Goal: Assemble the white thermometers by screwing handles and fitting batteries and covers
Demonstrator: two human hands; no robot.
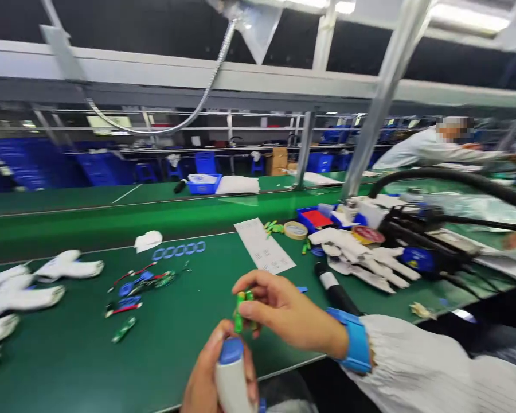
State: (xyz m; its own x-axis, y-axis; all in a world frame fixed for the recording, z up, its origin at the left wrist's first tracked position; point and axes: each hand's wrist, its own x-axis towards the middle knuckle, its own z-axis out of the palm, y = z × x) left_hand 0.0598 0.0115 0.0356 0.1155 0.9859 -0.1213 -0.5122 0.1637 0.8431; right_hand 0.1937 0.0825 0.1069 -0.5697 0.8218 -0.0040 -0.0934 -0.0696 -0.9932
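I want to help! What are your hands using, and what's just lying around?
Using: white bottle in the left hand; green part in the right hand.
Lying about: white gloves, tape roll, paper sheet.

Hands [288,312] can pass left over the green mat [176,355] (black marker [333,289] blocks rightward).

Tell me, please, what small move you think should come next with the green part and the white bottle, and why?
I would probably bring the blue-topped white bottle in the left hand a little closer to the small green part pinched in the right hand. The bottle's blue top already points up towards that part, and both hands are close together above the green bench mat.
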